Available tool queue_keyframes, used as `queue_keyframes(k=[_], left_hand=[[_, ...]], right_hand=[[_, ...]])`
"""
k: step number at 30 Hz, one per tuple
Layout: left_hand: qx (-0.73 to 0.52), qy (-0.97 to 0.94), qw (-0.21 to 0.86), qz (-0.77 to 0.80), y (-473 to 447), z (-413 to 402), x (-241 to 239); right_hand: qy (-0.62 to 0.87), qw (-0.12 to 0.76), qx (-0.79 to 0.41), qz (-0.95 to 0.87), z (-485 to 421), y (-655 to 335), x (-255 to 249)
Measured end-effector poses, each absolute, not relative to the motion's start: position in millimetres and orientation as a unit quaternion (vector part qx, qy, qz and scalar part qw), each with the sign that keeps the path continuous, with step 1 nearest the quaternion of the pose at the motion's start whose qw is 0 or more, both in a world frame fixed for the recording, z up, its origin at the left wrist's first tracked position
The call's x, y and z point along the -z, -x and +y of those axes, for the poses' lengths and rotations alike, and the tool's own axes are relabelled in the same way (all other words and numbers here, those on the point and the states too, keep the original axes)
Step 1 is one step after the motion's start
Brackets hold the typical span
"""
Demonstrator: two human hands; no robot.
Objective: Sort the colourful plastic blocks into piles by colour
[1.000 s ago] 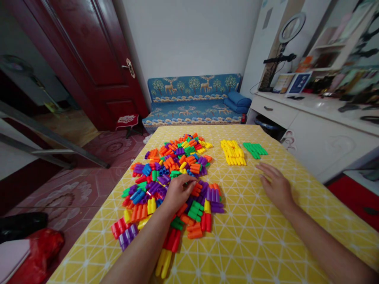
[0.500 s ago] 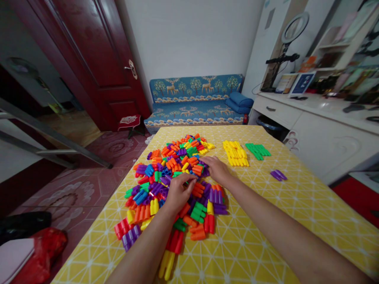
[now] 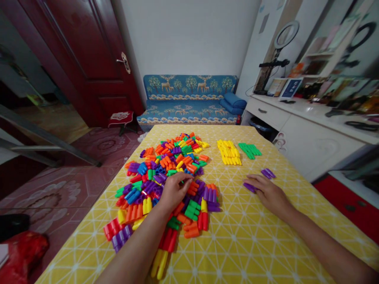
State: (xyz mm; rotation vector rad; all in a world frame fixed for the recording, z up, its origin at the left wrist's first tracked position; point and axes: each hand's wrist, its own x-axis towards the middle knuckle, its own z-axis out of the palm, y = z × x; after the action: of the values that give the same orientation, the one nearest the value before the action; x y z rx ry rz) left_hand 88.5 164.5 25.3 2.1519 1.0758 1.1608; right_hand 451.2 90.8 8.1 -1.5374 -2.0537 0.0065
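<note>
A big mixed pile of bullet-shaped plastic building blocks (image 3: 154, 185) in red, orange, yellow, green, blue and purple spreads over the left half of the table. Over its right middle part is my left hand (image 3: 176, 191), fingers curled together in a pinch; whatever they hold is hidden. My right hand (image 3: 268, 193) is out over the bare cloth right of the pile, closed on a purple building block (image 3: 250, 187). Just beyond it lies a separate purple block (image 3: 268, 173). Farther back are a stack of yellow blocks (image 3: 229, 152) and a group of green blocks (image 3: 250, 150).
A yellow patterned cloth (image 3: 237, 244) covers the table. Behind it stands a blue sofa (image 3: 189, 104). On the right is a white dresser (image 3: 319, 130) carrying a ring light (image 3: 286, 34) and many small items. A red stool (image 3: 121, 117) is near the door (image 3: 97, 59).
My right hand has moved from the pile's right edge rightward across the cloth with a purple building block. My left hand stays over the pile. The view has shifted slightly.
</note>
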Motion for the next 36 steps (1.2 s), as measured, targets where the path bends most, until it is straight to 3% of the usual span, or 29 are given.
queue_keyframes(k=[3, 9, 14, 21, 26, 36], left_hand=[[-0.417, -0.786, 0.232, 0.393, -89, 165, -25], [-0.413, -0.784, 0.233, 0.400, -88, 164, -25], [-0.408, -0.785, 0.233, 0.404, -89, 164, -28], [-0.402, -0.787, 0.242, 0.400, -89, 163, -27], [-0.396, -0.788, 0.244, 0.404, -89, 165, -26], [-0.390, -0.788, 0.244, 0.409, -88, 165, -27]], right_hand=[[0.597, 0.237, 0.025, -0.766, 63, -483, -5], [0.702, 0.269, 0.046, -0.657, 53, -475, -4], [0.683, 0.269, 0.042, -0.677, 63, -468, 8], [0.775, 0.259, 0.067, -0.573, 66, -541, -7], [0.828, 0.304, 0.051, -0.468, 100, -570, -23], [0.760, 0.417, 0.026, -0.498, 123, -559, 33]])
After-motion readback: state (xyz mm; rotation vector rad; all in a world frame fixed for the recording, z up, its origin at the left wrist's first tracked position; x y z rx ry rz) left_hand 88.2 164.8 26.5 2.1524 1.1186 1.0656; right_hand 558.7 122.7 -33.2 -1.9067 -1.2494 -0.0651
